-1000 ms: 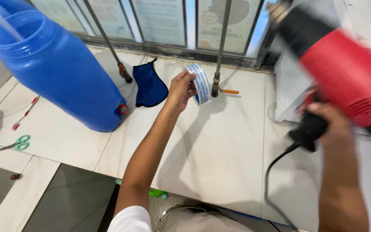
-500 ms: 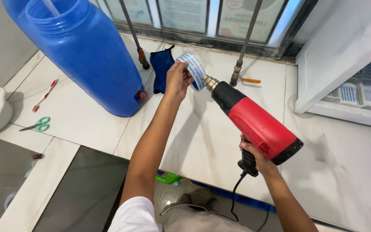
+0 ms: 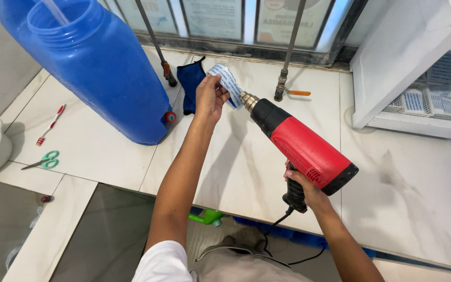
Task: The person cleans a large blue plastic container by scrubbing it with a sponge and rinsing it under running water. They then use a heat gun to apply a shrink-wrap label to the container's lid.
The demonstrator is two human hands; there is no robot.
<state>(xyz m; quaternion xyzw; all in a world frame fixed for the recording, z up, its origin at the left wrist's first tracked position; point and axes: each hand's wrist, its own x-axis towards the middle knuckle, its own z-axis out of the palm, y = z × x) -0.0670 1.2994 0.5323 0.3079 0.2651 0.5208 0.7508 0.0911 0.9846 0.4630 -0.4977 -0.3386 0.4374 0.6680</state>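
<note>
Head view showed the left hand (image 3: 211, 96) pinching a blue-and-white label band (image 3: 227, 83) near the surface's (image 3: 267, 156) far edge, the right hand (image 3: 303, 189) clenched around the red heat gun (image 3: 301, 146), whose nozzle was best kept just off the band, clear of fingers.

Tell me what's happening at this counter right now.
A person stands at a pale tiled counter. The left hand holds up a small white-and-blue plastic sleeve, and the right hand grips a red and black heat gun with its nozzle pointed right at that sleeve. A large blue water drum stands to the left, with a dark blue cloth beside it, and green scissors and a toothbrush lie farther left.
</note>
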